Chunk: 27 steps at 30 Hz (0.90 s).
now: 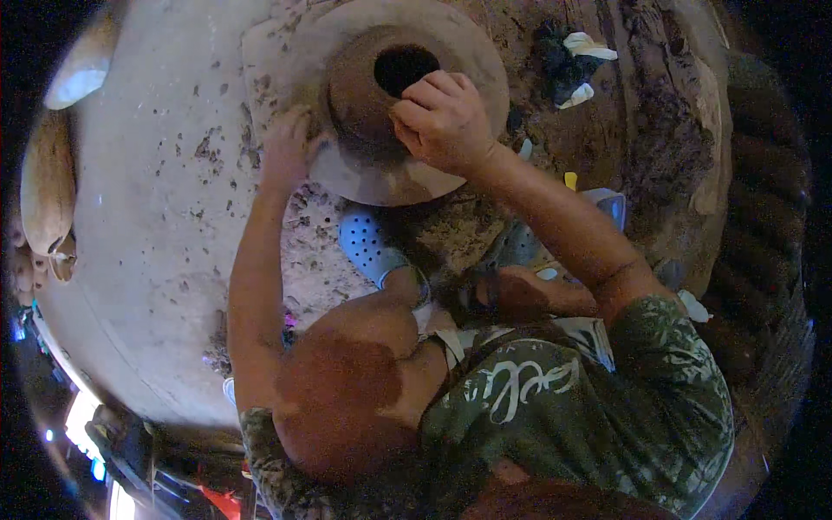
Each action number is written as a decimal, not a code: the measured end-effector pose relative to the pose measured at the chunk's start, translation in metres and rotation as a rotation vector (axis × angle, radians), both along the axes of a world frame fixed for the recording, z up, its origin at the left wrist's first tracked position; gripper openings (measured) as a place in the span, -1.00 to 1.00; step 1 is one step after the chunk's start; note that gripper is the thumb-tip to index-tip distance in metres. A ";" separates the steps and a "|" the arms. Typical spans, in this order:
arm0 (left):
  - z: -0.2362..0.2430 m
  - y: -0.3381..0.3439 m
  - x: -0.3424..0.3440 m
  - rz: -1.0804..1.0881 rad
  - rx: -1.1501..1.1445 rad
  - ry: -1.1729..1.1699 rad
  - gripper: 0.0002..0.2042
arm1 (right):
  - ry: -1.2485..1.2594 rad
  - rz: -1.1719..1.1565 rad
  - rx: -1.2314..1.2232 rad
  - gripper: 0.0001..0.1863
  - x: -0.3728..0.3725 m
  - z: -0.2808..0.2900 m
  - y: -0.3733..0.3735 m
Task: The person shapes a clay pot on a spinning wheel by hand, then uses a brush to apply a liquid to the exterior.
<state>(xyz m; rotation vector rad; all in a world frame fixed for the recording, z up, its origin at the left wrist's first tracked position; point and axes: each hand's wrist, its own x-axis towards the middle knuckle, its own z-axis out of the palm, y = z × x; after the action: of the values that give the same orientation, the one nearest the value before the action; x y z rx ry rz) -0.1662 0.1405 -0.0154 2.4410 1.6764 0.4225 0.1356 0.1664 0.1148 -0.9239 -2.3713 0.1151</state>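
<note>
A brown clay pot [351,100] with a dark round mouth stands on a broad, pale round wheel [472,52] in front of me. My right hand [446,121] is at the near right of the mouth, its fingers curled and pinched at the pot's rim. The fingertips are partly hidden, so whether anything small is between them does not show. At the wheel's left edge is my left hand [290,149], its fingers stretched forward and somewhat apart, touching or nearly touching the edge.
Below the wheel is my foot in a light blue clog [368,243]. A dark bundle with white scraps [589,45] lies at the far right. Near my right forearm sits a bluish container [607,204]. Large clay vessels [48,182] stand along the left. Crumbs of clay dot the floor.
</note>
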 end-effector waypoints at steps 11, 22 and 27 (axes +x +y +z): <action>0.025 -0.071 0.097 0.198 -0.011 -0.248 -0.58 | -0.080 0.114 0.043 -0.80 0.033 0.001 0.006; 0.019 -0.137 0.139 0.131 -0.100 -0.374 -0.55 | 0.123 -0.246 -0.540 -0.69 0.049 0.026 0.035; 0.015 -0.125 0.144 0.298 -0.171 -0.594 -0.50 | 0.006 -0.288 -0.887 -0.67 -0.005 0.036 0.061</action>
<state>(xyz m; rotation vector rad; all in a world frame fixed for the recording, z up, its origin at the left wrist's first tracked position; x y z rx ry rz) -0.0225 0.0154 -0.0006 1.7080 1.7026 0.8945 0.1307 0.2272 0.1506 -1.6299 -2.1245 1.1086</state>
